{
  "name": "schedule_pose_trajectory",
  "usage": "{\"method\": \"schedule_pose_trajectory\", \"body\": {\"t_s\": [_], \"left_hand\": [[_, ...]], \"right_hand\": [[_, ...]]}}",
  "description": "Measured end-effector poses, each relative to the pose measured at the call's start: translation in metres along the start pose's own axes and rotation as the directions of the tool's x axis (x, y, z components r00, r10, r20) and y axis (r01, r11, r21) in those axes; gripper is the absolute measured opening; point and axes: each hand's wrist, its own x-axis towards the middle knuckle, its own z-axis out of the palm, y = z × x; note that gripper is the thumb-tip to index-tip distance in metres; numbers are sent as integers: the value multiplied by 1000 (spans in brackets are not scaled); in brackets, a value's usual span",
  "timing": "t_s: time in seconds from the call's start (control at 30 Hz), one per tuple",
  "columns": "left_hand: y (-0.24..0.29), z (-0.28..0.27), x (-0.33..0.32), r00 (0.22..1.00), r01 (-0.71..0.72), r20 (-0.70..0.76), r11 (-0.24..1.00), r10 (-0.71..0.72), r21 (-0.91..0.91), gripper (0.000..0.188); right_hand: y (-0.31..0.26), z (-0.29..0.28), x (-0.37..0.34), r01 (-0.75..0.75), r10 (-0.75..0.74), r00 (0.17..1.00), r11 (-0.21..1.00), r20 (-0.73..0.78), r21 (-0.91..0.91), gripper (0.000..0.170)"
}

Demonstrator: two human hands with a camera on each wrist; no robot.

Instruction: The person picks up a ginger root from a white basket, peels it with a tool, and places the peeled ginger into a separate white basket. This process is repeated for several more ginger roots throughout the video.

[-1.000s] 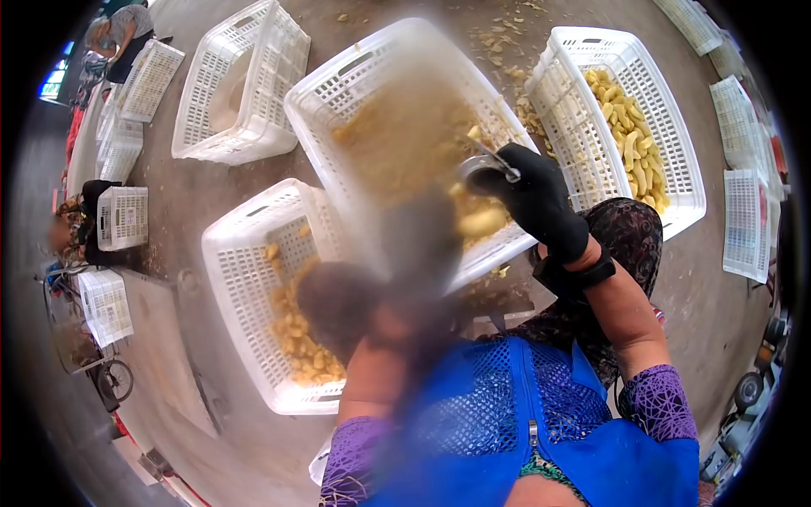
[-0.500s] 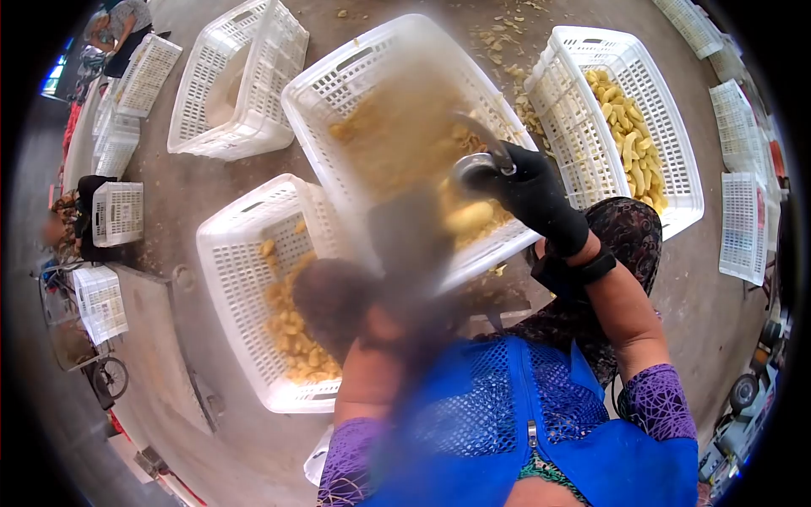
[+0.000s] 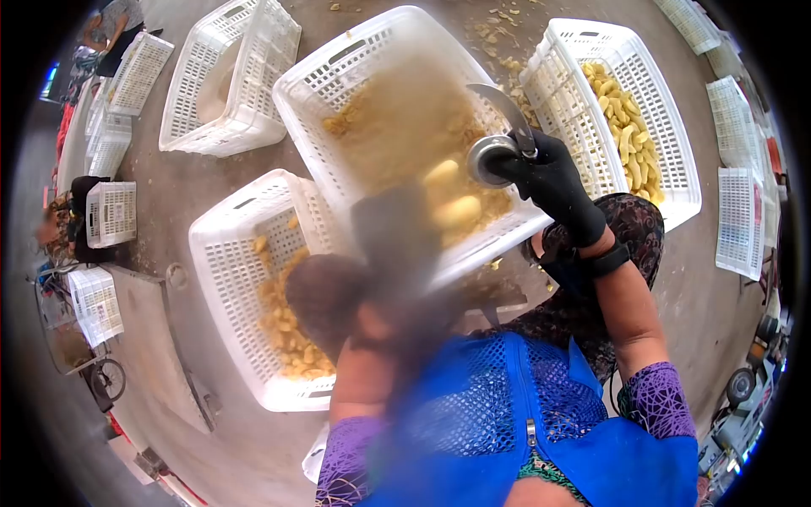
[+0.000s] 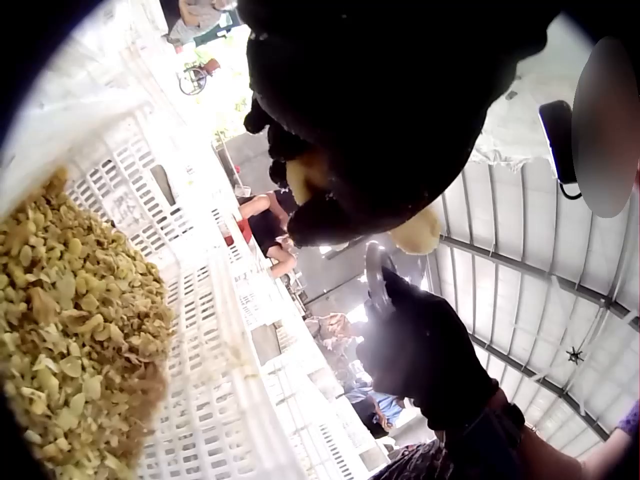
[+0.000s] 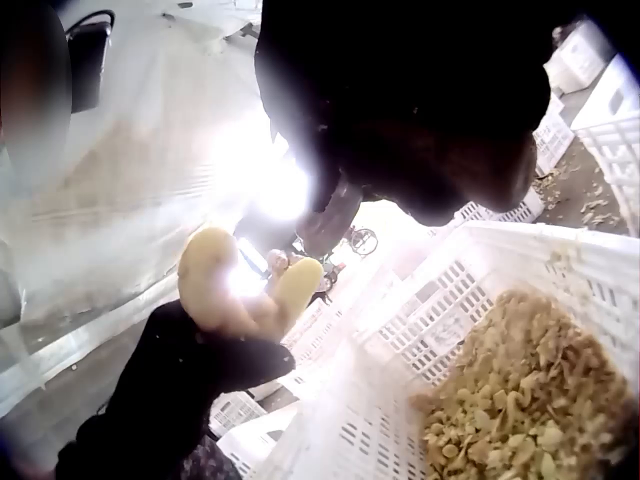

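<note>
My left hand [image 3: 397, 241], in a dark glove and blurred in the head view, holds a pale yellow, two-lobed piece of produce [image 5: 225, 285] over the middle crate [image 3: 308, 127]. In the right wrist view, both rounded ends stick out past the fingers. My black-gloved right hand [image 3: 553, 182] grips a curved-blade knife [image 3: 511, 114] at the crate's right side, blade pointing up and away. A round metal cup-like piece [image 3: 490, 160] sits at its thumb. Knife and yellow piece are apart. Peelings [image 4: 85, 340] heap in the crate below.
Left of it stands a crate [image 3: 220, 245] with yellow pieces [image 3: 287, 329]; to the right, another crate [image 3: 562, 110] holds smooth yellow pieces [image 3: 625, 127]. Stacked crates [image 3: 190, 93] stand at the upper left. Scraps [image 3: 498, 34] litter the floor. Other people sit at the far left.
The knife blade has swung up and away from the yellow piece, and my right hand has drawn slightly right. More of the yellow piece shows. My left hand stays over the crate.
</note>
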Motion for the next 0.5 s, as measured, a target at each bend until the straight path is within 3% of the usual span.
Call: {"method": "schedule_pose_trajectory", "body": {"t_s": [0.07,0.13,0.17,0.23,0.27,0.37,0.43,0.47,0.5], "left_hand": [[-6,-1,-2,1000,-7,-3,1000,7,-10,19],[-7,0,0,1000,0,-16,1000,0,-28,21],[-5,1,2,1000,5,-18,999,-5,-34,21],[1,4,6,998,-21,-59,998,18,-60,6],[2,4,7,998,-22,-53,998,19,-63,6],[2,-1,10,998,-50,46,999,50,6,5],[5,-10,11,985,-169,60,970,161,174,28],[5,-16,14,985,-169,55,970,162,172,28],[3,-23,18,994,-78,65,987,88,-140,26]], "right_hand": [[10,7,5,40,-41,999,998,-17,-40,15],[24,14,11,387,-385,922,913,39,-126,17],[29,16,13,386,-383,922,913,44,-132,17],[34,22,15,243,-241,969,969,49,-50,15],[30,19,14,24,-25,993,1000,113,9,19],[25,9,10,124,-129,987,991,100,55,17],[26,-10,16,141,-148,989,949,-4,-283,17],[24,-14,18,28,-3,996,963,-92,268,17],[20,-23,15,-128,138,985,988,-107,91,18]]}}
